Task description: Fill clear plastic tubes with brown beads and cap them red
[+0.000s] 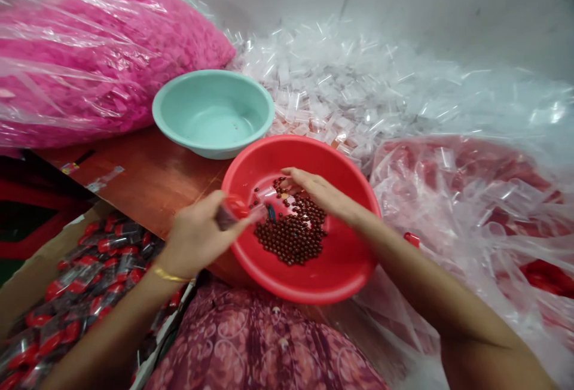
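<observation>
My left hand point(191, 231), with a yellow bangle at the wrist, is closed around a small clear container with a red end point(233, 206) at the left rim of a red basin point(350, 258). The container is blurred and partly covered by my fingers. Shiny dark brown balls point(289, 240) lie in the basin, mostly in one heap. My right hand point(316, 191) reaches over the far side of this heap, fingers stretched out and apart, with nothing visibly held. A clear piece point(268, 194) lies between the hands, and a small dark blue item shows beside the balls.
Behind the red basin stands a pale green basin point(210, 121). A carton of filled red-capped containers point(103, 258) is at lower left. Pink pieces fill a clear bag point(116, 55) at upper left. Clear plastic containers point(341, 91) are heaped behind, and plastic bags point(470, 216) lie right.
</observation>
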Demonstrator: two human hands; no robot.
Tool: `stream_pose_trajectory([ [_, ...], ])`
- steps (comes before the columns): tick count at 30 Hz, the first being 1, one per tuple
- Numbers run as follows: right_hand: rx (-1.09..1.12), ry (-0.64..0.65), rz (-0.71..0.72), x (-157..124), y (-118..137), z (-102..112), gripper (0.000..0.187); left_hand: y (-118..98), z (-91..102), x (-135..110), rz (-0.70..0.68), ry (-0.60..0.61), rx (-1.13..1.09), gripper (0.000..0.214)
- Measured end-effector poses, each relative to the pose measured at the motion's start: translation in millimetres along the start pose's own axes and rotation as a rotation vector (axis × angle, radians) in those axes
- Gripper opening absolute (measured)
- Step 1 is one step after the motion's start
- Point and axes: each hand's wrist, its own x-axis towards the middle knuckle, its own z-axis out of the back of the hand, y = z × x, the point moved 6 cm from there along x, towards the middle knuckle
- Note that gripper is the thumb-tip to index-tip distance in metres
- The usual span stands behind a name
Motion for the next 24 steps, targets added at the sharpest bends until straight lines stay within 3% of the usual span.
stream_pose_trajectory([
  [2, -0.524, -0.053, -0.035, 9.4, -14.1, 24.8, 0.042, 52.0, 21.5, -14.0, 0.263, -0.048, 0.105, 0.030],
  [5, -1.074, 0.021, -0.138, 16.4, -34.4, 40.4, 0.034, 135.1, 31.8, -49.0, 0.601, 0.085, 0.317, 0.035],
  [8, -1.187, 0.090, -0.165, 21.6, -45.7, 34.8, 0.036, 197.9, 13.5, -87.9, 0.655, 0.176, 0.367, 0.040],
  [11, -1.213, 0.086, -0.160, 28.3, -48.1, 26.1, 0.036, 238.5, -21.5, -119.3, 0.622, 0.230, 0.369, 0.037],
  [13, -1.238, 0.102, -0.150, 29.4, -46.1, 21.7, 0.034, 253.0, -45.1, -132.3, 0.633, 0.316, 0.339, 0.034],
  [16, -1.277, 0.137, -0.154, 21.7, -41.2, 21.1, 0.031, 255.7, -64.2, -137.4, 0.676, 0.385, 0.266, 0.035],
  [21, -1.152, 0.034, -0.198, 10.1, -52.9, 46.1, 0.018, 249.0, -60.7, -120.6, 0.702, 0.187, 0.069, 0.036],
  [24, -0.966, -0.043, -0.028, 10.4, -65.0, 54.7, 0.006, 247.2, -58.5, -114.3, 0.724, 0.133, 0.052, 0.038],
])
